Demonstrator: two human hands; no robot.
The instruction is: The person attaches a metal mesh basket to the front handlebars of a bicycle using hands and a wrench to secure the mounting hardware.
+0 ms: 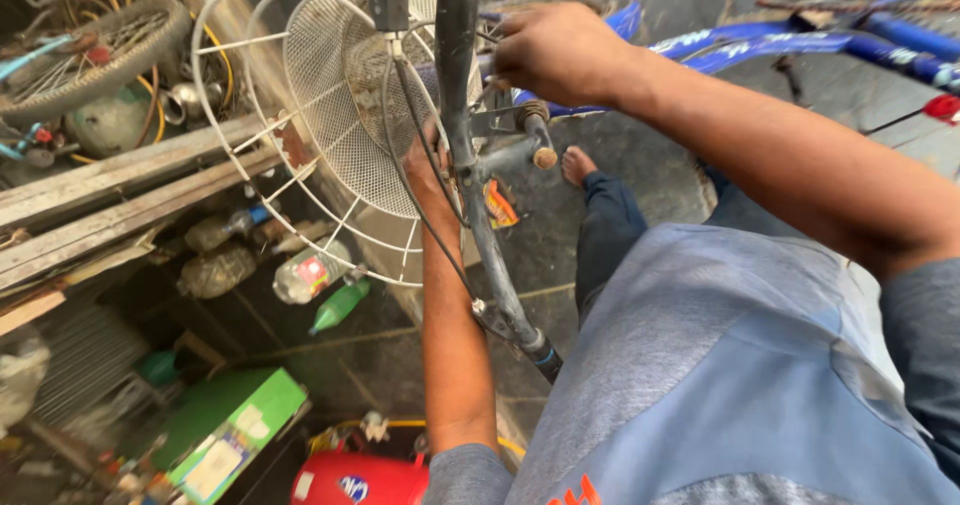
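Grey-blue shirt front [740,385] filling lower right. Right hand [560,53] pinching something at top of dark metal bicycle fork tube [458,85]; what, cannot tell. Left hand [425,165] reaching behind tube, grip hidden. White wire mesh basket [330,95] crowding left edge; bare dark floor [560,225] lying right.

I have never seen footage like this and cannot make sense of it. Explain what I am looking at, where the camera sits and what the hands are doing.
The camera sits on a person's head and looks down, so you see their own arms and grey shirt. There is no machine, only two bare hands. They work on a dark bicycle frame with a white wire basket on its front. The right hand grips parts near the top of the frame; the left hand reaches behind the frame by the basket, mostly hidden. Below lie plastic bottles, a green box and a red container.
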